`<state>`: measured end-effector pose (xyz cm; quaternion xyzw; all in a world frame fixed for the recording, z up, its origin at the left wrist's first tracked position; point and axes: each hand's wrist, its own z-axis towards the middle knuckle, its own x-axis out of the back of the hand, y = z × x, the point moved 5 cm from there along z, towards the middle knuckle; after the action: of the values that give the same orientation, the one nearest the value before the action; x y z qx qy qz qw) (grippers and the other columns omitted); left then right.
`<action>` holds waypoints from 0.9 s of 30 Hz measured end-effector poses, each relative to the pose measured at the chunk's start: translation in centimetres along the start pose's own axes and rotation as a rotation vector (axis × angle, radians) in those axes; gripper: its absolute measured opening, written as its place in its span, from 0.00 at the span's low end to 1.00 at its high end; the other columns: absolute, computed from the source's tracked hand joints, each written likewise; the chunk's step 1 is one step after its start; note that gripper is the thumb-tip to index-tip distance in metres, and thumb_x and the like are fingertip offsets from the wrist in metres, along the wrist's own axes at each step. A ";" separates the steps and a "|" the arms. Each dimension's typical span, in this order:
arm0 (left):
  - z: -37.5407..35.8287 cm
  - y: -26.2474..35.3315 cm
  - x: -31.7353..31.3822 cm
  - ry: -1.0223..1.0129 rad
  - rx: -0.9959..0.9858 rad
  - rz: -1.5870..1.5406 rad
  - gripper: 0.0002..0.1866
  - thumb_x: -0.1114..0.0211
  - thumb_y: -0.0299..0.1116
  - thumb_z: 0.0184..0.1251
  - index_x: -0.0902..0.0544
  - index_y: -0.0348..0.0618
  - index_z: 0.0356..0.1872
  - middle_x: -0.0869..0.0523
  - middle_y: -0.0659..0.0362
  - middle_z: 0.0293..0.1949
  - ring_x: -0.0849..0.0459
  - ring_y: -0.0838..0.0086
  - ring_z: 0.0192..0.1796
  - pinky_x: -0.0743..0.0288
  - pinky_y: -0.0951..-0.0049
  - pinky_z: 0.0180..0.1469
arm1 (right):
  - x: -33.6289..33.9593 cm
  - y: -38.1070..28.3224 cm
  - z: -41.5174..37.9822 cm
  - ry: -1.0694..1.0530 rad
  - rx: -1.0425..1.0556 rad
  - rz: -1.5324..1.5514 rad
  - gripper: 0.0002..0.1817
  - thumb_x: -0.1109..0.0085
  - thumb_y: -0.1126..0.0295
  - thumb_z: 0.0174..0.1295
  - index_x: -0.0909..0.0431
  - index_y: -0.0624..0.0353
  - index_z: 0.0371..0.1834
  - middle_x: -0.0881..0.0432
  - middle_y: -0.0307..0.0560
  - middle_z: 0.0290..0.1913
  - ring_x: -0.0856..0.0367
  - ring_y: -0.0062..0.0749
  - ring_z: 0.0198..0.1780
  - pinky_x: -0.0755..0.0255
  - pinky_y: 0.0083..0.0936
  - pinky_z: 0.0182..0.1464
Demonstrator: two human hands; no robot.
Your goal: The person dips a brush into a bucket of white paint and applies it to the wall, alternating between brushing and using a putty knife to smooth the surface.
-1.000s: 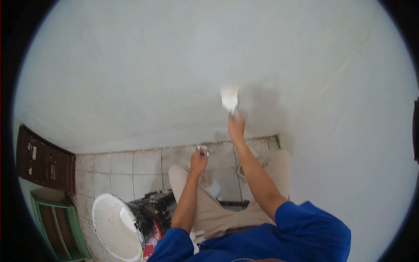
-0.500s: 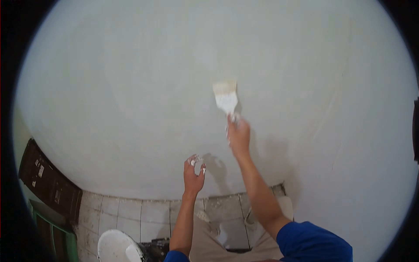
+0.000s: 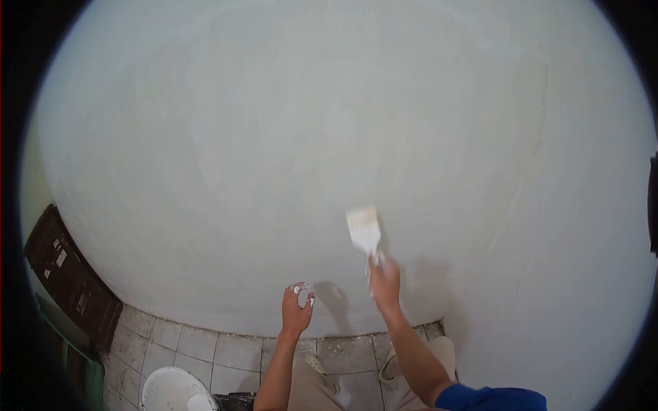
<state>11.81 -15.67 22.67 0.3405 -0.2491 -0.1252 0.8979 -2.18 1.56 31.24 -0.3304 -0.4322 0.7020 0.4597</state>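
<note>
While our right hand (image 3: 384, 282) grips the brush (image 3: 364, 231), likely mid-coat on the wall (image 3: 240, 171), our left hand (image 3: 295, 314) is spread; next stroke needs even pressure.

The wall (image 3: 274, 137) rises before the clogs (image 3: 317, 364) on the tiled floor (image 3: 236, 351); the bucket (image 3: 166, 383) sits to their left, the door (image 3: 74, 277) farther left.

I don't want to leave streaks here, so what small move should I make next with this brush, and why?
Probably lay the bristles back on the wall with a light upward stroke. Your right hand already has the brush by its handle with the bristles pointing up, and faint uneven patches show on the wall above it.
</note>
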 end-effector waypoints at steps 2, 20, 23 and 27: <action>-0.3 -0.6 -0.4 -0.015 0.017 -0.017 0.12 0.36 0.27 0.56 0.22 0.38 0.41 0.21 0.49 0.42 0.24 0.55 0.47 0.30 0.63 0.50 | -1.8 -6.3 3.0 0.021 0.193 0.020 0.12 0.51 0.66 0.67 0.26 0.64 0.31 0.33 0.34 0.15 0.39 0.15 0.16 0.44 0.20 0.18; -1.3 -3.8 -0.8 -0.004 0.069 0.019 0.12 0.36 0.27 0.57 0.22 0.37 0.42 0.21 0.48 0.40 0.22 0.55 0.44 0.28 0.62 0.47 | -4.4 11.5 -1.7 -0.083 -0.221 0.072 0.13 0.50 0.64 0.67 0.27 0.59 0.27 0.36 0.29 0.15 0.41 0.11 0.14 0.48 0.17 0.15; -0.8 -3.8 -1.4 0.030 0.079 -0.013 0.12 0.36 0.27 0.57 0.22 0.37 0.42 0.21 0.48 0.39 0.22 0.55 0.42 0.27 0.62 0.45 | -7.5 3.0 3.8 -0.077 0.061 0.119 0.15 0.53 0.63 0.69 0.28 0.60 0.27 0.37 0.29 0.14 0.41 0.11 0.14 0.47 0.18 0.15; -0.9 -2.8 -1.4 0.047 0.095 -0.024 0.11 0.36 0.27 0.58 0.22 0.38 0.42 0.20 0.49 0.39 0.21 0.55 0.42 0.27 0.63 0.44 | -9.9 4.2 3.5 0.003 -0.013 -0.116 0.15 0.53 0.64 0.67 0.27 0.67 0.31 0.28 0.48 0.17 0.28 0.30 0.18 0.36 0.31 0.23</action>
<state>10.96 -16.70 19.77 0.3888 -0.2294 -0.1158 0.8848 -3.16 -9.58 29.48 -0.3088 -0.4543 0.6710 0.4980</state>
